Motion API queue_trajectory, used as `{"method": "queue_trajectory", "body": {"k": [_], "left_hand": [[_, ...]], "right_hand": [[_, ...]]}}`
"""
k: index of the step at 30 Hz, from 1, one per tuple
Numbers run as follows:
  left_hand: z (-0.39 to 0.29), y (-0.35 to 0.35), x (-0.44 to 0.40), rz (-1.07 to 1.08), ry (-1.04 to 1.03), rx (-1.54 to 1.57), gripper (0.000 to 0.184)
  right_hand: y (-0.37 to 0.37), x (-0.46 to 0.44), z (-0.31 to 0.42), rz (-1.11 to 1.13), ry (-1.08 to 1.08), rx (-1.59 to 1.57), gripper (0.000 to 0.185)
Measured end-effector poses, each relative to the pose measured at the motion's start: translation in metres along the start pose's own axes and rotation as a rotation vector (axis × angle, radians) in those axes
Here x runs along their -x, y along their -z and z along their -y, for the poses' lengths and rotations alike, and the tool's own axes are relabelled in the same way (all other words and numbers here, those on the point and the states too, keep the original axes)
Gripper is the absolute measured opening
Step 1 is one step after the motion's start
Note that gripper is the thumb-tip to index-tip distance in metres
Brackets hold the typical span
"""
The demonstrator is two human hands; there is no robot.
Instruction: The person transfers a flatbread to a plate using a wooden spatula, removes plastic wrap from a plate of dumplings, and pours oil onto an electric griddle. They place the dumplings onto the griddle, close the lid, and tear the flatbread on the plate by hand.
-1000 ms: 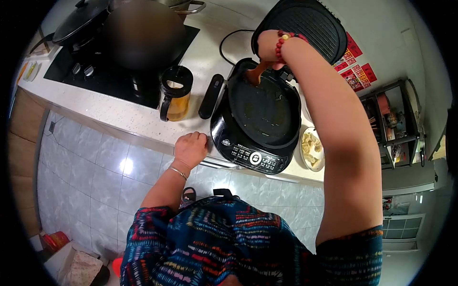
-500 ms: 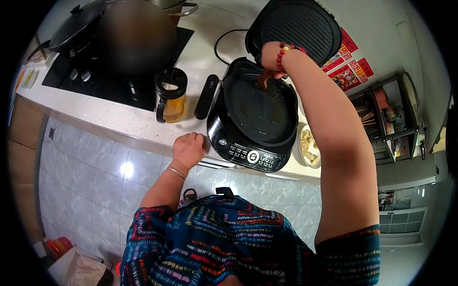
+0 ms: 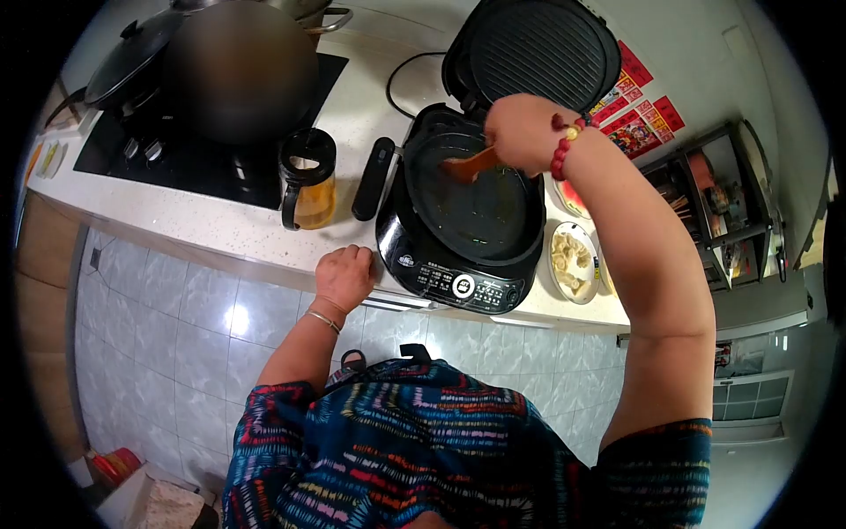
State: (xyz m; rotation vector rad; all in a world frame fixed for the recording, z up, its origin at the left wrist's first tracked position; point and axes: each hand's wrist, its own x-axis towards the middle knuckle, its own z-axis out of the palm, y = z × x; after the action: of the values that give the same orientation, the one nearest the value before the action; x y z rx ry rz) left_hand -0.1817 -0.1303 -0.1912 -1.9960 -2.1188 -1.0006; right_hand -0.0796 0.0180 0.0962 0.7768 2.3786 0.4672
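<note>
"What is the largest thing you see there?"

"I see the pale speckled countertop (image 3: 238, 227). On its left part is the black cooktop (image 3: 203, 167), and more to the right stands the electric griddle (image 3: 476, 207). Its ridged lid (image 3: 539, 55) is open, and wet spots shine on the dark cooking surface."

"And the smaller things?"

"The glass pitcher (image 3: 310, 185), with yellow liquid, stands upright between cooktop and griddle. Just right of the griddle lies the oval plate (image 3: 557, 279) with pale food pieces."

"How are your hands?"

"My right hand (image 3: 525, 132) is above the griddle, the fingers closed around the brown spatula (image 3: 474, 164). My left hand (image 3: 345, 278) rests at the counter's front edge, fingers curled; how fully closed they are, I cannot tell."

"Where is the spatula exactly?"

"Its wide end is over the far left part of the cooking surface. Whether it touches, I cannot tell."
</note>
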Motion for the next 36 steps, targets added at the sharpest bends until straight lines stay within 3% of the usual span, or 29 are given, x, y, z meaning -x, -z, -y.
{"method": "queue_trajectory", "body": {"k": [1, 5, 7, 12, 14, 20, 27, 36], "left_hand": [[0.000, 0.000, 0.000, 0.008, 0.003, -0.002, 0.010], [0.001, -0.002, 0.001, -0.006, 0.010, -0.005, 0.009], [0.000, -0.001, 0.001, 0.005, 0.013, -0.003, 0.009], [0.002, -0.002, 0.000, 0.023, 0.000, -0.016, 0.009], [0.002, -0.002, 0.001, 0.023, -0.009, -0.015, 0.010], [-0.001, 0.003, -0.001, 0.090, 0.012, -0.063, 0.008], [0.002, -0.002, 0.001, 0.037, 0.009, -0.024, 0.010], [0.002, -0.003, 0.001, 0.017, -0.011, -0.035, 0.009]], "right_hand": [[-0.008, -0.003, -0.014, -0.011, -0.092, -0.129, 0.022], [-0.038, -0.020, -0.036, 0.086, -0.319, -0.079, 0.020], [-0.068, -0.033, -0.046, -0.032, -0.451, -0.161, 0.033], [-0.081, -0.029, -0.030, -0.012, -0.429, -0.211, 0.027], [-0.074, -0.010, -0.014, -0.168, -0.214, -0.179, 0.018], [-0.038, 0.032, 0.011, -0.134, -0.121, -0.241, 0.018], [-0.063, -0.025, -0.012, -0.213, -0.436, -0.259, 0.021], [-0.042, 0.026, 0.020, -0.127, -0.183, -0.273, 0.021]]}}
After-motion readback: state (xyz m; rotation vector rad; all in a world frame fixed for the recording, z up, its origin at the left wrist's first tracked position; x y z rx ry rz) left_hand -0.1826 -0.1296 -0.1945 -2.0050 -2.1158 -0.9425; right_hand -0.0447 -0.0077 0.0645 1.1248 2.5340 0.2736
